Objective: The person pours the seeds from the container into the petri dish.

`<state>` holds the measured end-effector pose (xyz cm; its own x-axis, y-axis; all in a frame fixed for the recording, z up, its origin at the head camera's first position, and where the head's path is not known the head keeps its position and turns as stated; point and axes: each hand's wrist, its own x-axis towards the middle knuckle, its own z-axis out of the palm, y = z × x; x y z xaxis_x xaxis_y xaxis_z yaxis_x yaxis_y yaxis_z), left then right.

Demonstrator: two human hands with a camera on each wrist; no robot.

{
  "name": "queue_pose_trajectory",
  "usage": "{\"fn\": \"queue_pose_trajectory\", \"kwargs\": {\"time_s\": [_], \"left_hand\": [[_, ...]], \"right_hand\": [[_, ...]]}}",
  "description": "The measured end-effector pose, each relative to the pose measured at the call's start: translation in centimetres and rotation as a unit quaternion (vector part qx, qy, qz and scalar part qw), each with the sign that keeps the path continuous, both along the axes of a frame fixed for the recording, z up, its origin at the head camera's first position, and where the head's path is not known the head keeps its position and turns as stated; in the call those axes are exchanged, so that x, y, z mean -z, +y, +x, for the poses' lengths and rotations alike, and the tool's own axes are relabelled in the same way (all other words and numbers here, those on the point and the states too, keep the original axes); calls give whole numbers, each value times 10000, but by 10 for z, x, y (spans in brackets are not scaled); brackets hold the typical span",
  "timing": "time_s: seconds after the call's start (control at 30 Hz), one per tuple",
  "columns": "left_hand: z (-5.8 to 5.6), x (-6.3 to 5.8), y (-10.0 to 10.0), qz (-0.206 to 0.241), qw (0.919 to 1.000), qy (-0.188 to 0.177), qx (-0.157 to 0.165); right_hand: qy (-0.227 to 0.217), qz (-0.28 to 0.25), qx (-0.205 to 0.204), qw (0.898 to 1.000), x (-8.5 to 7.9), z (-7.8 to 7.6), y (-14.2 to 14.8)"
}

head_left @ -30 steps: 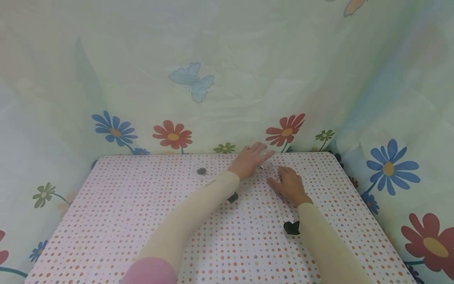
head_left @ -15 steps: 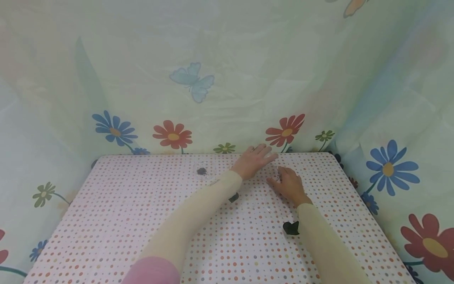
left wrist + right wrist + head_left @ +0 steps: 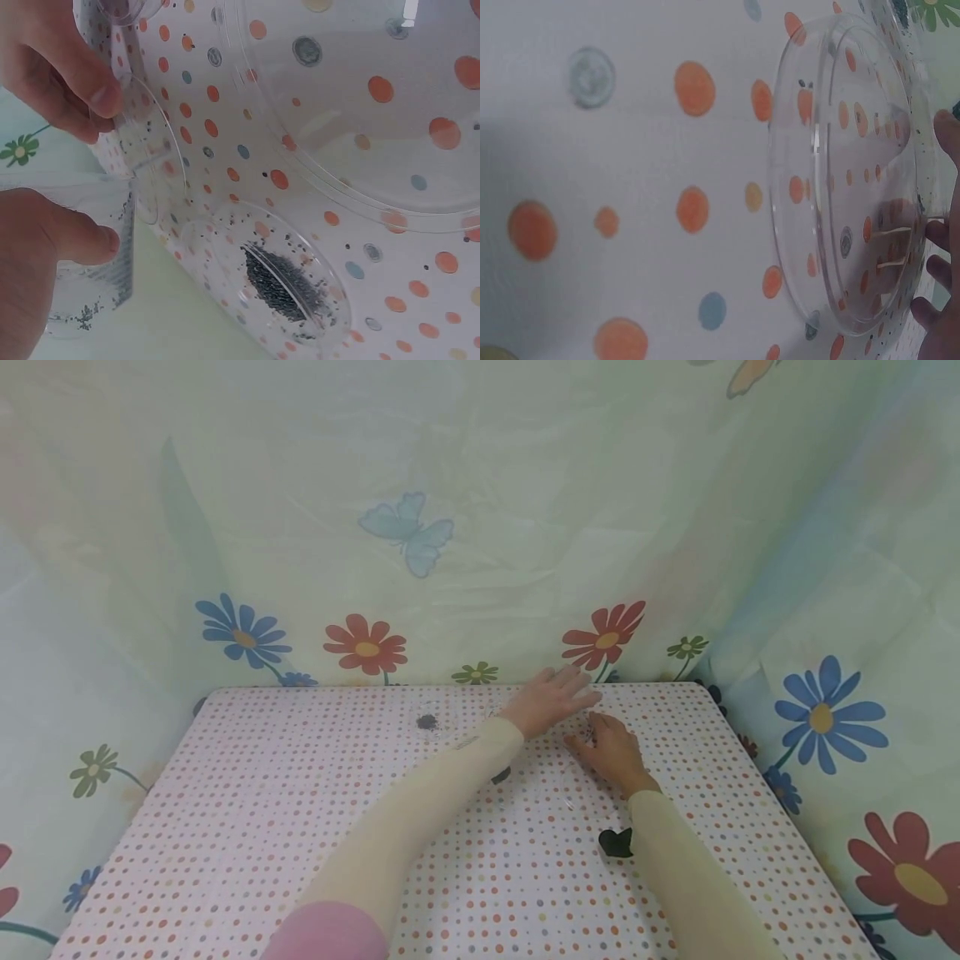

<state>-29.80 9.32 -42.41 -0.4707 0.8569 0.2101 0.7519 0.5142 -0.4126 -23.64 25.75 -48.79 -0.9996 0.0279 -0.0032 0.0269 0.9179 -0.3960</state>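
My left hand [image 3: 550, 702] grips a clear plastic cup [image 3: 94, 281], its thumb pressed against the side. Small dark grains cling inside the cup, which is tilted toward a small clear dish [image 3: 174, 124]. At the rim of that dish are the bent fingers of my right hand [image 3: 615, 752], thumb and forefinger on its edge; several grains lie in it. A second small round dish [image 3: 341, 296], left of my left hand, contains a pile of dark grains [image 3: 281, 281]. Nearer to me lies a large clear round plate [image 3: 802, 247].
The table [image 3: 247, 827] wears a white cover with coloured dots. Loose grains are scattered around the dishes. Part of another clear round item [image 3: 135, 9] shows at the left wrist view's top edge. A flowered curtain [image 3: 480, 568] hangs along the table's back.
My left hand has shifted to the right with the cup, closer to my right hand. The right hand has stayed in place.
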Motion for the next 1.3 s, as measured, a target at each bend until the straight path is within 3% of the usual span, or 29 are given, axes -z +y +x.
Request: {"fn": "queue_pose_trajectory", "kwargs": {"time_s": [0.5, 0.77, 1.07, 1.3], "left_hand": [[4, 3, 8, -394, 9982, 412, 201], [4, 6, 11, -706, 9937, 761, 434], [3, 7, 14, -856, 9901, 1003, 471], [2, 7, 13, -715, 9931, 839, 406]], "right_hand": [[34, -32, -9, 10000, 1, 1, -2], [1, -148, 25, 9999, -2, 3, -3], [25, -123, 48, 9999, -3, 3, -3], [88, -136, 34, 9999, -3, 3, -3]]}}
